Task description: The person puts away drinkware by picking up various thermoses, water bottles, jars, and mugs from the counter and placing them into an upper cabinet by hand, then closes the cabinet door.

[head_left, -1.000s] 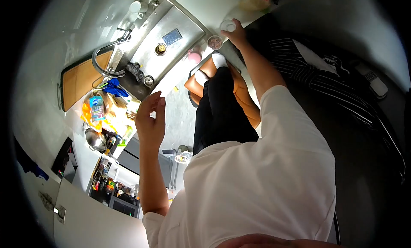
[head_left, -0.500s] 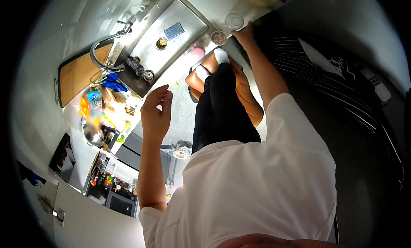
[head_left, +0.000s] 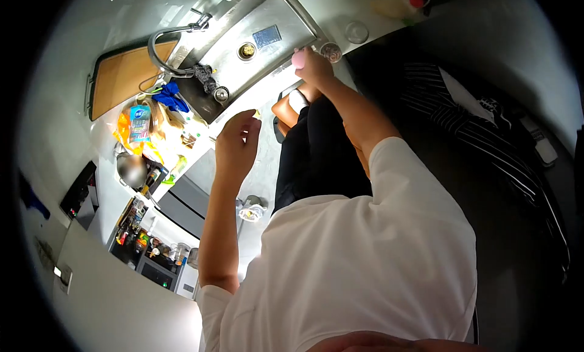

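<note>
Fingers of the right hand curl at a round pink thing (too small to name surely), which sits by the front edge of the sink. They look partly bent and in contact, but the hand hides its far side, so I cannot tell whether the grip is closed. Just beside stands a clear tub, and farther along the counter a clear dish.

The left hand hangs away from the sink, fingers loosely bent, thumb apart, with nothing visible in it.

The step in hand seems to be reaching for or gripping the pink thing; it calls for a steady hold that avoids knocking the tub.
</note>
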{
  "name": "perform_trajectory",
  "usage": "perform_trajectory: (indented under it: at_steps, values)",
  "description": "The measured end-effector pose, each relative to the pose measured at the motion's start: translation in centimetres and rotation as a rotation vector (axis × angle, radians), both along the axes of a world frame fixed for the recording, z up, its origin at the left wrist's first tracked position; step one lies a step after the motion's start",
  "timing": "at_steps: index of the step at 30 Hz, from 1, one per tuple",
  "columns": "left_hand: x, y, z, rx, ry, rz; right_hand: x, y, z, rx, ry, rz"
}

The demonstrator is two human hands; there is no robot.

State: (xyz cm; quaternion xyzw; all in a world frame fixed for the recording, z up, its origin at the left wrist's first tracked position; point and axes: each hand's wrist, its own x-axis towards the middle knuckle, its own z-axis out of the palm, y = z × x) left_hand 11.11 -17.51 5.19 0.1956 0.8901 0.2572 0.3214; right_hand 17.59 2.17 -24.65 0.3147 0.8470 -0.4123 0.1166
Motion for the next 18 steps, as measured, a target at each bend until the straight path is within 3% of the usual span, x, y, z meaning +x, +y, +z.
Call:
perform_trajectory:
  at_steps: [3,6,7,8,9,11,14,18]
  values:
    - [0.6,-1.0,-0.2,-0.009,0.014,0.006,-0.7,3.0,6.9,-0.014,-0.014,0.026]
    - [0.9,-0.1,2.8,0.056,0.233,-0.117,-0.2,5.7,21.7,-0.252,0.295,0.075]
    - [0.7,1.4,5.5,0.138,0.34,-0.157,-0.2,6.6,28.4,-0.419,0.34,0.094]
    - [1.2,2.6,7.8,0.172,0.4,-0.189,1.2,6.7,34.9,-0.277,0.508,0.242]
    - [0.4,3.6,10.7,0.237,0.499,-0.22,0.6,7.3,40.6,-0.306,0.509,0.291]
    - [-0.7,4.2,16.4,0.402,0.645,-0.262,-0.1,7.4,50.6,-0.112,0.652,0.389]
    - [-1.0,4.8,25.9,0.575,0.726,-0.133,-0.7,6.7,59.7,0.008,0.998,0.389]
    - [-0.9,3.3,37.9,0.817,1.106,-0.121,-0.9,4.0,70.4,0.1,1.326,0.475]
